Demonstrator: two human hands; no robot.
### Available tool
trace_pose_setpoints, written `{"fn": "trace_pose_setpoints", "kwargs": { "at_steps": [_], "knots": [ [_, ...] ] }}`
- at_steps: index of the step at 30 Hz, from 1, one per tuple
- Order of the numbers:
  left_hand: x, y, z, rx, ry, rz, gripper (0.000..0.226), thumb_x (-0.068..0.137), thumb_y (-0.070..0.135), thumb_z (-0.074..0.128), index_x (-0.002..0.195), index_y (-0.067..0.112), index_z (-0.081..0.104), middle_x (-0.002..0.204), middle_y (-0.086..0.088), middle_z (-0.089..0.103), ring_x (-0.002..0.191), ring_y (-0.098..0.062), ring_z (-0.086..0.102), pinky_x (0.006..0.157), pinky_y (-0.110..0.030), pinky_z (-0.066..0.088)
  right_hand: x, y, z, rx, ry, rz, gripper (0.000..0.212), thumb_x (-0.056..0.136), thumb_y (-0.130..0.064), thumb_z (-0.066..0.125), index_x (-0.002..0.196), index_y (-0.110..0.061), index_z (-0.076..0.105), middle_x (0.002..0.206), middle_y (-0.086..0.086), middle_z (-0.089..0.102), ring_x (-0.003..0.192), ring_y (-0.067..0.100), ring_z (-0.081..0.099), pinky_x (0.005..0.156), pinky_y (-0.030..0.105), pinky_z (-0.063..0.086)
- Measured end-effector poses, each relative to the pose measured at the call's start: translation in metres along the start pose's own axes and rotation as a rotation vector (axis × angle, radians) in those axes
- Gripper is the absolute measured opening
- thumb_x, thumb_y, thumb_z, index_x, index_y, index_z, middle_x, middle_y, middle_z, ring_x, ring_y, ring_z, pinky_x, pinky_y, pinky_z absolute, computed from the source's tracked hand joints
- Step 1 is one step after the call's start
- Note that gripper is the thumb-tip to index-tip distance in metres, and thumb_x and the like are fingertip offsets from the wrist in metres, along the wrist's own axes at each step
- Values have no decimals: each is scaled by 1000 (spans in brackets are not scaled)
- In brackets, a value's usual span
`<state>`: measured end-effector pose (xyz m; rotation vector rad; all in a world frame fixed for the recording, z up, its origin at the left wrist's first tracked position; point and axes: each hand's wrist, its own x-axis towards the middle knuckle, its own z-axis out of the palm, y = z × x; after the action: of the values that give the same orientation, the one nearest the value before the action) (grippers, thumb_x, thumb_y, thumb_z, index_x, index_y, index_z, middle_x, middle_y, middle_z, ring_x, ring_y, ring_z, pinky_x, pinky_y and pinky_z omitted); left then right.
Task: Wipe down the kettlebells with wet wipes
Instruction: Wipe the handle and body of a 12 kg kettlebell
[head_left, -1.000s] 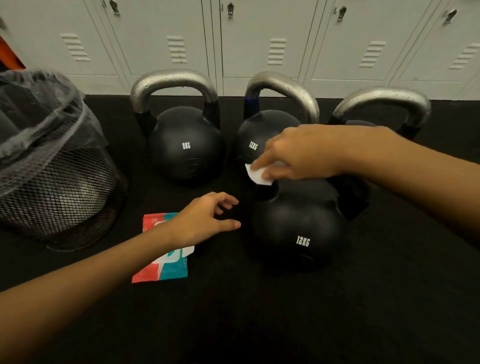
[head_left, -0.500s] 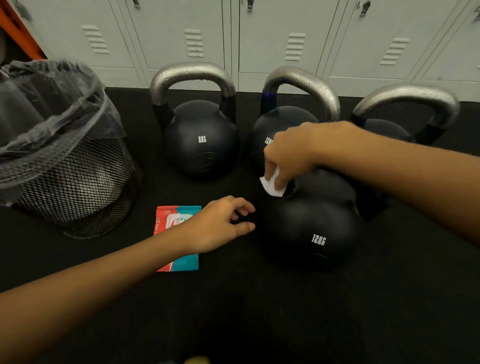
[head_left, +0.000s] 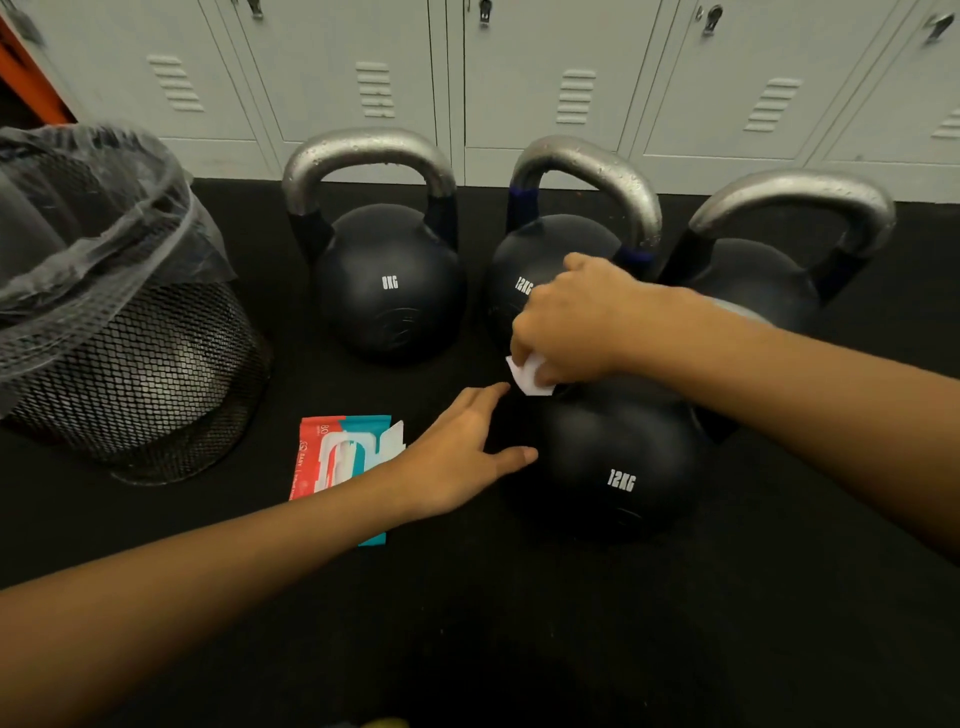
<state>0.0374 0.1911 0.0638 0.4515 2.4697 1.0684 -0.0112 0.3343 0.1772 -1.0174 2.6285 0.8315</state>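
Several black kettlebells with steel handles stand on the black floor mat. The nearest one, marked 12KG (head_left: 618, 467), has its handle hidden under my right hand (head_left: 566, 322), which grips a white wet wipe (head_left: 527, 376) against the handle's left end. My left hand (head_left: 462, 457) reaches to the near kettlebell's left side with straight fingers, touching or almost touching it. Behind stand an 8KG kettlebell (head_left: 389, 280), a second 12KG one (head_left: 540, 270) and another (head_left: 753, 270) at the right.
A red and teal wet wipe pack (head_left: 337, 457) lies on the mat under my left wrist, its flap open. A black mesh waste bin (head_left: 119, 332) with a clear liner stands at the left. Grey lockers (head_left: 519, 78) line the back.
My right hand has slid the wipe down and left along the near kettlebell's handle. My left hand's fingers have straightened and reached closer to the kettlebell's body.
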Motion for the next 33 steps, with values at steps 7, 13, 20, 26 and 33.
{"fn": "trace_pose_setpoints", "kwargs": {
  "at_steps": [7,13,20,26,33],
  "knots": [
    [7,18,0,-81,125,60,78,89,35,63,151,24,17,150,4,29,136,-10,32,108,-27,33,-44,30,20,543,192,285,51,93,-68,29,118,-37,60,108,7,62,103,30,58,80,40,41],
    [12,23,3,-176,170,98,62,88,30,65,142,29,35,140,8,44,125,-7,43,97,-24,39,-85,28,71,827,516,469,43,100,-54,26,82,-23,50,71,-1,57,72,20,56,68,39,42],
    [17,21,3,-162,225,95,58,86,29,68,138,26,42,127,11,50,116,-4,49,91,-22,42,-109,22,116,1508,687,675,42,103,-33,31,91,-10,63,82,10,68,77,24,59,74,35,44],
    [16,22,1,-159,227,95,49,88,29,66,132,28,45,116,18,49,107,-1,52,87,-22,46,-102,29,96,1162,631,585,39,104,-32,35,80,-10,56,69,7,57,67,16,51,66,32,38],
    [12,19,2,-160,225,85,48,88,29,66,131,29,45,116,18,50,106,-1,53,87,-24,48,-55,19,56,420,503,330,39,104,-41,18,92,-21,48,66,-4,54,63,24,49,83,40,36]
  ]
}}
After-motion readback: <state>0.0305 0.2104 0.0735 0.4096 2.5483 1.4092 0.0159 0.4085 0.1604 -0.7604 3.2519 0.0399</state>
